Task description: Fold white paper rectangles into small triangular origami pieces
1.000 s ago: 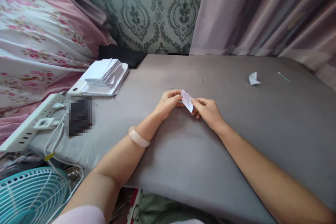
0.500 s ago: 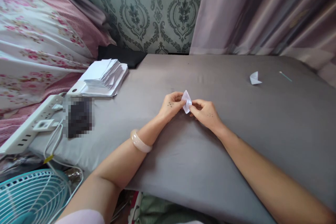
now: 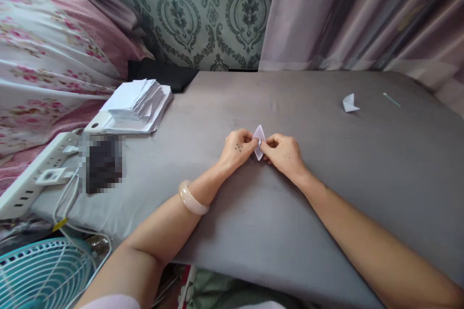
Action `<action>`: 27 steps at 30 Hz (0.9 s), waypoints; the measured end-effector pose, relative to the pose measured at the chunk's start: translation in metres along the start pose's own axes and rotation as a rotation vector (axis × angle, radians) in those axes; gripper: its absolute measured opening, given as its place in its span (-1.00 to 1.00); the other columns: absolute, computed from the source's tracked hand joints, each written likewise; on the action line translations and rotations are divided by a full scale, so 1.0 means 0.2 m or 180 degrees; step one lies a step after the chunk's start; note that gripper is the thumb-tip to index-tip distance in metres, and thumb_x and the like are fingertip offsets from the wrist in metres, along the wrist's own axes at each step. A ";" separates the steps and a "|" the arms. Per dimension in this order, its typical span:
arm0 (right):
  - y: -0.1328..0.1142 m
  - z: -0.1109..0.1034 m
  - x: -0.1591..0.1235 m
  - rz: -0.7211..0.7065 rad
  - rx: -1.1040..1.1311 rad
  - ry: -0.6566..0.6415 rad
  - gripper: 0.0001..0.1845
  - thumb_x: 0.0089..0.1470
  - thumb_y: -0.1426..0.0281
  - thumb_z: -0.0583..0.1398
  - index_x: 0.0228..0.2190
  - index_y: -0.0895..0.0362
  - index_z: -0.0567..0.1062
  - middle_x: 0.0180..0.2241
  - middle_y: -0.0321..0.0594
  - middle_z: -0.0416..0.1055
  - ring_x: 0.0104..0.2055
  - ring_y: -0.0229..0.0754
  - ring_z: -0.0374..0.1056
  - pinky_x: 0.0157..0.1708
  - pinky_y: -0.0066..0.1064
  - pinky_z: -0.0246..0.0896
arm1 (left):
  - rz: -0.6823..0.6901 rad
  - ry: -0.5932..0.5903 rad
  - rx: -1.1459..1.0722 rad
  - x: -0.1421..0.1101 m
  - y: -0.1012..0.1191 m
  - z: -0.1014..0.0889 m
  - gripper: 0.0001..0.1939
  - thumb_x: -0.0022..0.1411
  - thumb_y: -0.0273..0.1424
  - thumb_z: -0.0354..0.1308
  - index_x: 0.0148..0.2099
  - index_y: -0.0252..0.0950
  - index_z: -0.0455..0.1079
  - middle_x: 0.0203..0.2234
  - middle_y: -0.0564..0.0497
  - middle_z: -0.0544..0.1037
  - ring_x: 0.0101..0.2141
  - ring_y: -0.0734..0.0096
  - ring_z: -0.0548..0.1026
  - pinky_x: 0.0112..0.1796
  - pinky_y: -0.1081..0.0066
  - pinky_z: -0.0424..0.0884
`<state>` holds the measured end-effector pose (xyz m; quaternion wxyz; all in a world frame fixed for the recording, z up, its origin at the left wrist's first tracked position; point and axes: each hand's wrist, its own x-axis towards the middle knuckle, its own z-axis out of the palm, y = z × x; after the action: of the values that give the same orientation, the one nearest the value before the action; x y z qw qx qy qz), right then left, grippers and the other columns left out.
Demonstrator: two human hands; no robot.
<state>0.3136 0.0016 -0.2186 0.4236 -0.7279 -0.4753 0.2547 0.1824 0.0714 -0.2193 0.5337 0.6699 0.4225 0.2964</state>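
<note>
A small folded white paper piece [image 3: 258, 141] stands pinched between my two hands at the middle of the grey surface [image 3: 326, 193]. My left hand [image 3: 237, 147] grips its left side with closed fingers; a pale bangle [image 3: 191, 199] sits on that wrist. My right hand [image 3: 282, 154] holds the right side, fingers curled tight. Both hands rest low on the cloth, touching each other at the paper.
A stack of white paper sheets [image 3: 136, 105] lies at the back left. One finished folded paper [image 3: 350, 103] and a thin green-tipped stick [image 3: 391, 100] lie at the back right. A white power strip [image 3: 36, 174], a blurred dark object [image 3: 102, 163] and a teal fan [image 3: 43, 275] sit at left.
The paper was held flatter and wider a second ago; now it is folded narrower and upright, with both hands drawn closer together around it.
</note>
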 end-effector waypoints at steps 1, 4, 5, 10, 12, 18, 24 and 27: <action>0.00 0.00 0.00 0.0023 -0.0025 -0.0011 -0.80 -0.02 0.24 0.21 -0.52 0.11 0.48 -0.64 -0.24 0.47 -0.58 -0.20 0.41 -0.52 -0.40 0.28 | 0.0013 0.0035 0.0054 0.00 0.00 0.00 -0.86 0.08 -0.36 0.21 -0.41 -0.35 0.41 -0.60 0.04 0.47 -0.56 0.52 0.37 -0.52 0.56 0.22; -0.01 0.00 0.00 0.0111 -0.0145 0.0022 -0.81 -0.03 0.25 0.21 -0.54 0.10 0.47 -0.66 -0.25 0.45 -0.59 -0.19 0.40 -0.52 -0.39 0.27 | 0.0030 0.0092 0.0217 -0.01 0.01 0.01 -0.87 0.08 -0.37 0.19 -0.42 -0.35 0.39 -0.61 0.05 0.46 -0.56 0.53 0.36 -0.53 0.56 0.18; -0.01 0.00 0.00 0.0140 -0.0193 0.0050 -0.82 -0.04 0.25 0.22 -0.55 0.09 0.46 -0.65 -0.24 0.46 -0.57 -0.18 0.41 -0.52 -0.39 0.27 | 0.0024 0.0092 0.0270 -0.01 0.01 0.01 -0.87 0.08 -0.37 0.18 -0.42 -0.34 0.39 -0.61 0.05 0.46 -0.56 0.54 0.35 -0.53 0.56 0.18; -0.01 0.00 0.01 0.0182 -0.0286 0.0047 -0.83 -0.07 0.26 0.22 -0.55 0.09 0.45 -0.64 -0.23 0.46 -0.54 -0.16 0.42 -0.52 -0.39 0.26 | 0.0157 0.0021 0.0309 -0.01 0.01 0.01 -0.76 0.06 -0.43 0.17 -0.16 -0.32 0.42 -0.63 0.12 0.43 -0.59 0.56 0.33 -0.53 0.56 0.18; -0.01 -0.01 0.01 0.0192 -0.0233 -0.0090 -0.86 -0.07 0.29 0.22 -0.55 0.09 0.44 -0.65 -0.25 0.45 -0.58 -0.19 0.39 -0.52 -0.40 0.25 | 0.0222 -0.0088 0.0243 0.00 0.01 0.00 -0.63 0.05 -0.46 0.16 -0.03 -0.31 0.41 -0.63 0.14 0.42 -0.59 0.56 0.34 -0.52 0.56 0.21; -0.01 -0.02 0.01 0.0151 -0.0023 -0.0387 -0.84 -0.07 0.29 0.24 -0.54 0.11 0.43 -0.65 -0.27 0.45 -0.61 -0.25 0.37 -0.55 -0.45 0.23 | -0.0080 -0.0343 0.0044 0.01 0.02 -0.01 -0.74 0.17 -0.32 0.13 -0.15 -0.36 0.48 -0.63 0.05 0.45 -0.60 0.50 0.39 -0.56 0.53 0.29; 0.00 -0.03 0.02 0.0175 0.0002 -0.0302 -0.80 0.02 0.26 0.16 -0.50 0.12 0.45 -0.68 -0.30 0.42 -0.65 -0.27 0.34 -0.55 -0.45 0.22 | 0.0083 -0.0347 -0.0210 0.02 -0.01 0.00 -0.73 0.25 -0.26 0.08 -0.20 -0.37 0.46 -0.55 0.02 0.48 -0.56 0.54 0.41 -0.57 0.59 0.32; 0.00 -0.03 0.02 0.0033 -0.0215 -0.0184 -0.80 0.02 0.27 0.16 -0.52 0.11 0.46 -0.65 -0.28 0.45 -0.60 -0.25 0.36 -0.51 -0.44 0.22 | 0.0282 -0.0302 -0.0049 0.04 -0.04 -0.01 -0.78 0.25 -0.32 0.07 -0.26 -0.37 0.45 -0.51 0.01 0.51 -0.54 0.54 0.44 -0.54 0.59 0.35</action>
<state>0.3196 0.0037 -0.2160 0.3835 -0.7365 -0.4919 0.2617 0.1831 0.0798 -0.2281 0.5446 0.6972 0.3643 0.2909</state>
